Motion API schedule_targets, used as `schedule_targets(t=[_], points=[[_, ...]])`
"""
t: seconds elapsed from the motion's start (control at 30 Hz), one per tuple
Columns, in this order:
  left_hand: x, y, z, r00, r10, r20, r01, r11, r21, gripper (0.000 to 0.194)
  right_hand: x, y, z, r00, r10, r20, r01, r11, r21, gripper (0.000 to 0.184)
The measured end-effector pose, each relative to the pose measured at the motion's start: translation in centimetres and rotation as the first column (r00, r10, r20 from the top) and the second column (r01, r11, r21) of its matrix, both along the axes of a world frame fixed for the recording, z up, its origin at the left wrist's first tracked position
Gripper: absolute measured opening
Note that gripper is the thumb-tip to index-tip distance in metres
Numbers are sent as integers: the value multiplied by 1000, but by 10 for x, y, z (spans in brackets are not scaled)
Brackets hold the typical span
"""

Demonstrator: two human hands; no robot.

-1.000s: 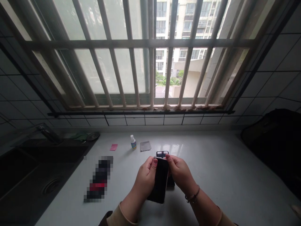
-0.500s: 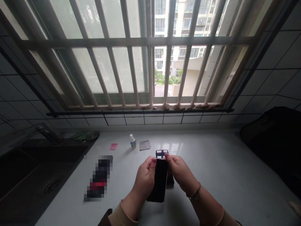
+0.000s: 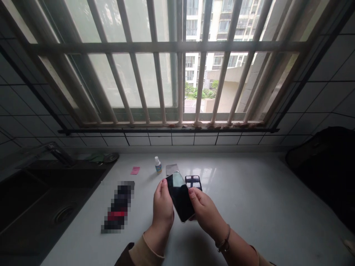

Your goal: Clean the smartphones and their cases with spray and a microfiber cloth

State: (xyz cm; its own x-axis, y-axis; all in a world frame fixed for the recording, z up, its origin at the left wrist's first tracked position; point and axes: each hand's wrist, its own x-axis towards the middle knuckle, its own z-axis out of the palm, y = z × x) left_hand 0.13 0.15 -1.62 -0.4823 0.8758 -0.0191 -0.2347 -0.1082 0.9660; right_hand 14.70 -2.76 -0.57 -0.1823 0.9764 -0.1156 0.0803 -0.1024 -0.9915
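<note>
Over the counter [image 3: 257, 192], my left hand [image 3: 163, 211] and right hand [image 3: 206, 216] pinch a tilted black smartphone [image 3: 180, 196] by its edges.

You've got a black smartphone [image 3: 179, 195], glossy face up, tilted with its top leaning left, held by its long edges between your left hand [image 3: 163, 208] and right hand [image 3: 205, 214]; a dark glossy slab [image 3: 193, 181], reflecting window bars, lies flat on the white counter [image 3: 238, 192] just beyond it
</note>
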Motion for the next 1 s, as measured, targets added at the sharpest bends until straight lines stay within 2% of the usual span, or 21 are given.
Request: schedule_targets(t=[0.07, 0.17, 0.23, 0.3, 0.43, 0.63, 0.77, 1.0], points=[[1, -2, 4, 993, -62, 104, 67, 997, -45, 42, 3, 1, -1, 997, -45, 65, 42, 998, 46, 60], [-2, -3, 13, 956, -189, 224, 212, 974, -83, 47, 10, 6, 0, 962, -111, 251, 66, 981, 182, 56], [-5, -4, 19, 941, -275, 196, 297, 950, -93, 53, 15, 9, 2, 917, -163, 363, 58, 957, 283, 54], [-8, -3, 22, 938, -324, 121, 335, 938, -86, 56, 19, 11, 4, 891, -206, 404, 61, 937, 344, 53], [-9, -3, 22, 930, -364, 45, 366, 929, -47, 58, 21, 13, 3, 879, -259, 401, 81, 909, 408, 54], [-13, -3, 27, 866, -493, 81, 493, 870, 12, 57, 25, 13, 4, 893, -268, 362, 87, 891, 445, 56], [-14, -3, 29, 841, -530, 109, 531, 847, 17, 56, 30, 13, 9, 891, -261, 372, 60, 879, 473, 55], [-8, -6, 29, 867, -490, 87, 489, 871, 34, 58, 32, 17, 10, 907, -244, 343, 89, 907, 412, 57]])
